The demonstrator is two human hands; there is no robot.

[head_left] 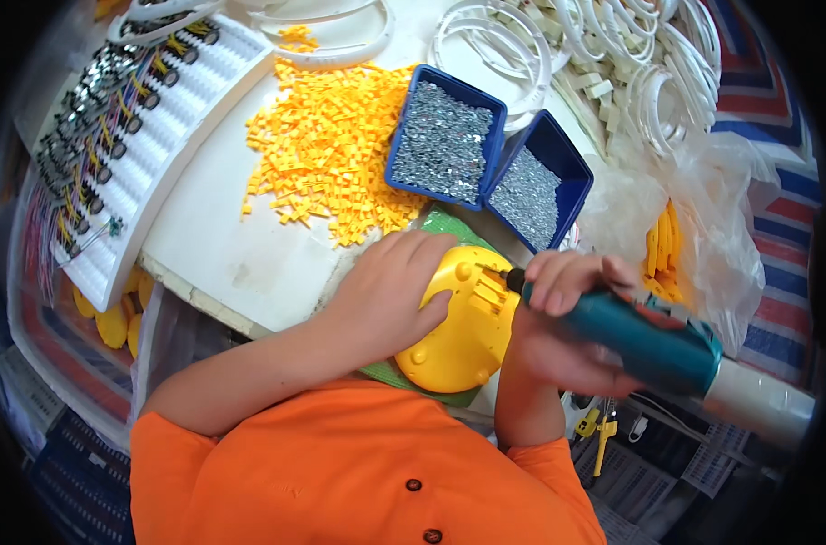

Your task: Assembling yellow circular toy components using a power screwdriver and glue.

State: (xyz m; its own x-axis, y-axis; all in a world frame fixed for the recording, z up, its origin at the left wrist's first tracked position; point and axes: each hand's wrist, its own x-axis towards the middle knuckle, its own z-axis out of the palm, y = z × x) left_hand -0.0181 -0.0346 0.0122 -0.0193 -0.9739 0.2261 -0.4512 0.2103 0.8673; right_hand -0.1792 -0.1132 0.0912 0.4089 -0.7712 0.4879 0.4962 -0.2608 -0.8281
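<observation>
A round yellow plastic shell (pixel 454 341) with raised posts and a ribbed block lies on a green cloth (pixel 454 223) at the table's near edge. My left hand (pixel 386 283) grips its upper left side, thumb across the face and fingers along the far rim. In my right hand (pixel 572 300) is a teal electric screwdriver (pixel 645 341), tilted, with its thin bit pointing left at the shell's upper edge. The bit tip is close to a post there; whether it touches, I cannot tell. No screw can be made out at the tip.
Beyond the shell lie a heap of small yellow plastic pieces (pixel 331 136) and two blue bins (pixel 499 145) of small metal parts. A white foam tray (pixel 190 118) with wired components stands left. White rings (pixel 495 45) and a clear plastic bag (pixel 717 218) sit at the right.
</observation>
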